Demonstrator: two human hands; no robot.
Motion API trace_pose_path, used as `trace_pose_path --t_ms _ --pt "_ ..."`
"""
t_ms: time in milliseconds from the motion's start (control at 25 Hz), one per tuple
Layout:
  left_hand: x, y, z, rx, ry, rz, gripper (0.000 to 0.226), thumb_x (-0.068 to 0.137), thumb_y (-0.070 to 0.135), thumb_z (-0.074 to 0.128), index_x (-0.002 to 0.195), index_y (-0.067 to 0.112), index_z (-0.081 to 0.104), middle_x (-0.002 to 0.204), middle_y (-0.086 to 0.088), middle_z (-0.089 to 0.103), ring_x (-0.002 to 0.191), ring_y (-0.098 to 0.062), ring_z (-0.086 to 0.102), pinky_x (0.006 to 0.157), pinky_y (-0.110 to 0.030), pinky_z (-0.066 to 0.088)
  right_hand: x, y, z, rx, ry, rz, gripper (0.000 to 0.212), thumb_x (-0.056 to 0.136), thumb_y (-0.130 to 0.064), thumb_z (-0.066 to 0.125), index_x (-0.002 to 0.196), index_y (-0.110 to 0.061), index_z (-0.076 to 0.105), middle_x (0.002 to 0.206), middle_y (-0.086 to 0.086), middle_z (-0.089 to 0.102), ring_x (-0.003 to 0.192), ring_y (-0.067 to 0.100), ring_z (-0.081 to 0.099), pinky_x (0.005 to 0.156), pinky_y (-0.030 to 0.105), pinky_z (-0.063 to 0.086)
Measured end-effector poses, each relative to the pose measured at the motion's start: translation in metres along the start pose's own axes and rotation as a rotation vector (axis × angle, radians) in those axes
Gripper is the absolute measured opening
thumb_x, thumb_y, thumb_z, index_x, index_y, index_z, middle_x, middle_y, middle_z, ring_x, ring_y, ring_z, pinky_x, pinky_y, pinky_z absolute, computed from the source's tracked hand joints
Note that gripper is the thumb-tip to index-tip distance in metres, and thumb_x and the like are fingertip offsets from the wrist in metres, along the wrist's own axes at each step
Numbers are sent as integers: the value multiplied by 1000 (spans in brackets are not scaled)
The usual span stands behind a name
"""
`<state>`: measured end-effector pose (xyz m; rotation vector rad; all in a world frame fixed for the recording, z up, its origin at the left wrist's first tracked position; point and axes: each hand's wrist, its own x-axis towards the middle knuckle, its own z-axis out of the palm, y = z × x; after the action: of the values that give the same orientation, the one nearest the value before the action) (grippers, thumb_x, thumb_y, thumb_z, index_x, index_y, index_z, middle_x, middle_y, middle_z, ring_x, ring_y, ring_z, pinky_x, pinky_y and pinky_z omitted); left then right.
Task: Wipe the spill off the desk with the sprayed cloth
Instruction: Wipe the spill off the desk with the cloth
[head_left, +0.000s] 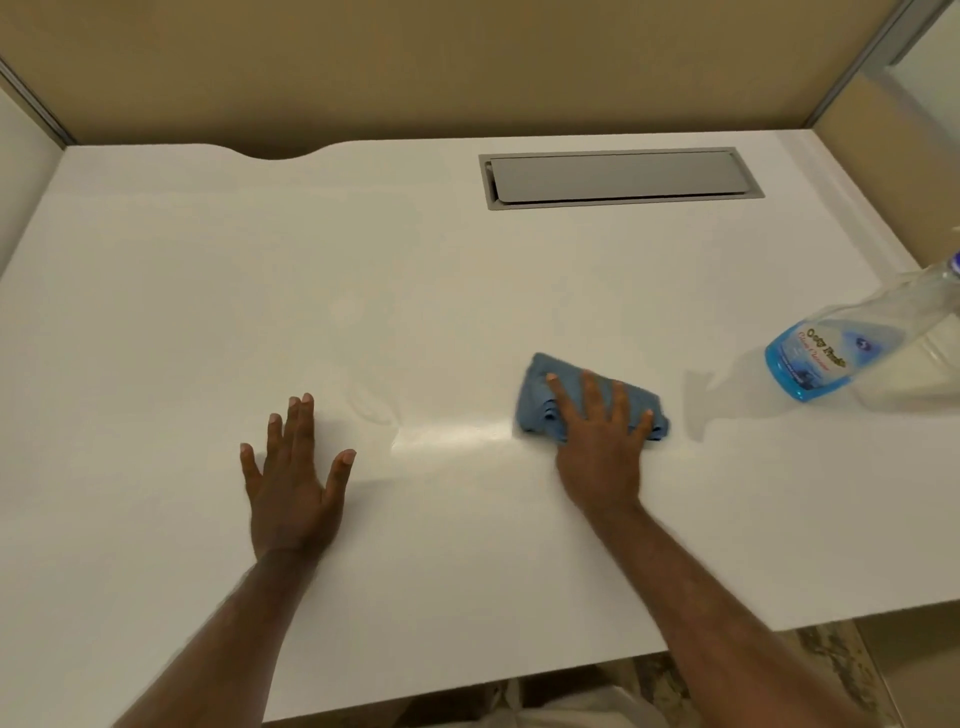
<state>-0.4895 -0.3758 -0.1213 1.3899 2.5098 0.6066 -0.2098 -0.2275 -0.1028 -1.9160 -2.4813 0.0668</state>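
A folded blue cloth (540, 395) lies on the white desk (208, 270), right of centre. My right hand (597, 441) presses flat on top of the cloth, fingers spread over it. A faint wet smear (374, 405) with a shiny streak runs across the desk between my two hands, ending at the cloth's left edge. My left hand (296, 478) rests flat on the desk just left of the smear, fingers apart, holding nothing.
A clear spray bottle (852, 343) with blue liquid stands at the desk's right edge. A grey cable hatch (618, 176) is set into the far side. Tan partition panels wall the desk at the back and sides. The near edge steps down at the right.
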Motion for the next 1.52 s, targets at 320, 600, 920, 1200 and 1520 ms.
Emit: trace_pose_path --t_ms 320,600,920,1200,1520 --pt "2 1 3 22 3 -8 73 89 69 13 153 37 -4 164 5 13 151 -16 6 120 -41 -9 -4 -7 -8 56 -51 233 69 97 -11 37 152 -36 3 161 11 11 145 45 10 105 72 21" --pt "-1 1 1 -9 61 -47 74 90 63 18 154 29 6 163 -1 18 151 -21 11 121 -45 -5 -20 -153 6 224 -59 -75 74 95 -13 44 152 -36 2 162 14 3 145 49 -5 103 75 -11" --pt "-2 1 -2 -86 101 -74 76 90 61 19 155 24 9 163 -3 19 151 -22 10 121 -46 -4 19 -184 17 104 -58 -503 76 92 -32 55 151 -41 7 163 5 6 146 46 -8 102 71 -21" --pt "-2 -3 -2 -82 79 -55 74 90 61 19 155 28 4 163 3 15 151 -19 8 121 -45 -5 72 -131 11 59 44 -236 66 97 -17 41 150 -42 12 162 6 18 144 48 10 105 76 -1" --pt "-2 -5 -1 -77 45 -31 71 92 64 17 153 35 -4 163 10 11 151 -15 5 121 -45 -5 101 -44 8 2 17 -280 77 89 -23 56 151 -40 13 161 0 21 146 40 13 111 70 7"
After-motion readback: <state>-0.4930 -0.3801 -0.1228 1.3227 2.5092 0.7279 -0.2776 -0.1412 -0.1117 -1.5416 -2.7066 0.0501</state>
